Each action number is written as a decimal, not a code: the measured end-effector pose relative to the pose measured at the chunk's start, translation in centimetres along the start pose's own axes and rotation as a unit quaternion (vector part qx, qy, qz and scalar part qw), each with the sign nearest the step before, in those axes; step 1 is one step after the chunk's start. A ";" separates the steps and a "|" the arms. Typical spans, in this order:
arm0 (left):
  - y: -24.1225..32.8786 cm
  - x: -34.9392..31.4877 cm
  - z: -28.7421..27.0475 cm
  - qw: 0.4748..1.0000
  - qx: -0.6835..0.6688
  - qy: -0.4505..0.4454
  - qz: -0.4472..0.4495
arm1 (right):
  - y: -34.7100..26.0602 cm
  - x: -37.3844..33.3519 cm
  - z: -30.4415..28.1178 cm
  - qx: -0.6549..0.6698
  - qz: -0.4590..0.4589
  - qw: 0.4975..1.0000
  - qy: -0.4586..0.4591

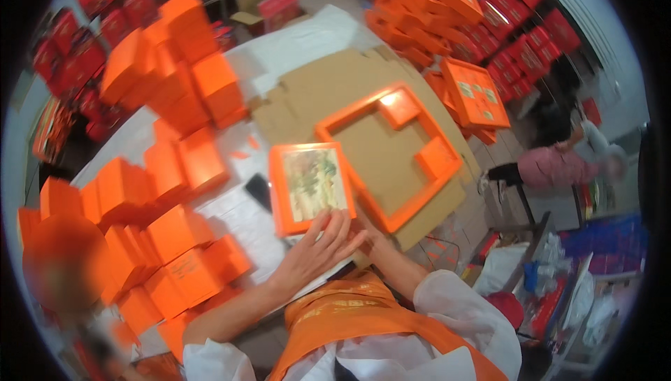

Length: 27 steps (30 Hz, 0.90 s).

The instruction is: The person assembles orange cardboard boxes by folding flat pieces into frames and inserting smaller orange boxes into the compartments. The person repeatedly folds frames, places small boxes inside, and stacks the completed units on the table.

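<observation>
An orange box (277, 192) with a landscape picture (311, 182) on its top stands right in front of me, tilted slightly. My left hand (323, 241) reaches over its near edge, fingers stretched out and touching the lower rim. Close against it, at the box's near right corner, is my right hand (367, 235); its fingers are mostly hidden behind the left hand and the box. To the right lies a large orange open frame (381, 221) with two orange corner blocks (400, 107) inside it.
Brown cardboard sheets (293, 112) cover the table under the frame. Orange boxes (210, 87) are piled along the left side. A dark flat object (258, 191) lies beside the picture box. More orange trays (475, 94) and red boxes (514, 66) stand beyond; a person in pink (559, 166) is at right.
</observation>
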<state>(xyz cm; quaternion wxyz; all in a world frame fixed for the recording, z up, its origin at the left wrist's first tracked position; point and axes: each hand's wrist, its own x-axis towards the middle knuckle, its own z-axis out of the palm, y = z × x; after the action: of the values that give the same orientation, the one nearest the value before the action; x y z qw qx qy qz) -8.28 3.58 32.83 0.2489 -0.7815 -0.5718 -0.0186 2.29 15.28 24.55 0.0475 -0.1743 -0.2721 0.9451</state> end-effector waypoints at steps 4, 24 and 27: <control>4.1 8.1 1.5 0.960 -0.176 0.096 -0.194 | -4.6 -3.8 -7.5 -0.065 -0.036 0.997 0.004; 20.0 18.3 15.3 -0.137 -0.719 0.231 -0.642 | -30.1 6.2 -25.8 -0.710 0.257 0.634 -0.168; 21.4 19.1 17.9 -0.167 -0.703 0.233 -0.651 | -27.8 9.5 -29.3 -0.862 0.156 0.466 -0.126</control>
<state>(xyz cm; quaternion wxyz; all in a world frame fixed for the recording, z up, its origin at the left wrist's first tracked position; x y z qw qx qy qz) 13.09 23.07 15.25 0.4693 -0.3321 0.3422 0.7432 3.68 55.17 13.19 -0.3097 -0.0454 -0.9201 0.2353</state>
